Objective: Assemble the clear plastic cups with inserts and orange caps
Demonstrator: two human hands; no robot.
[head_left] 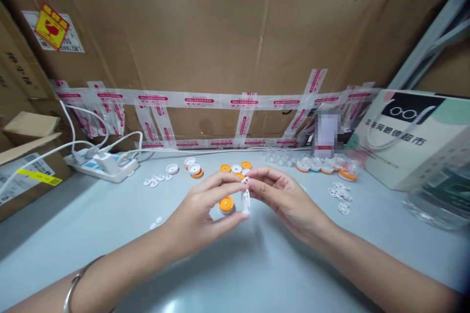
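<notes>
The left fingers [229, 189] are grasping a small white part [246, 201] on edge, index finger at its top and thumb at its base. The right fingers [263, 172] are pinching at its upper end; whether a separate piece is sitting there cannot be told. The white part is being held between both sets of fingers, above the worktop [279, 274].

Just behind the left fingers, an orange wheel [226, 204] is lying on the worktop. Beyond the fingertips, orange and white rings [246, 165] are lying in a group. Left of the fingers, small white discs [157, 179] are lying near white cups [172, 169]; farther left, a power strip [106, 170] is carrying plugs. Right of the fingers, perforated white discs [340, 193] are lying in front of clear domes [326, 165] with colored bases. Farther right, a paper bag [400, 156] is standing behind a clear container [436, 203]. Farthest beyond the fingers, a taped cardboard panel [205, 34] is standing upright.
</notes>
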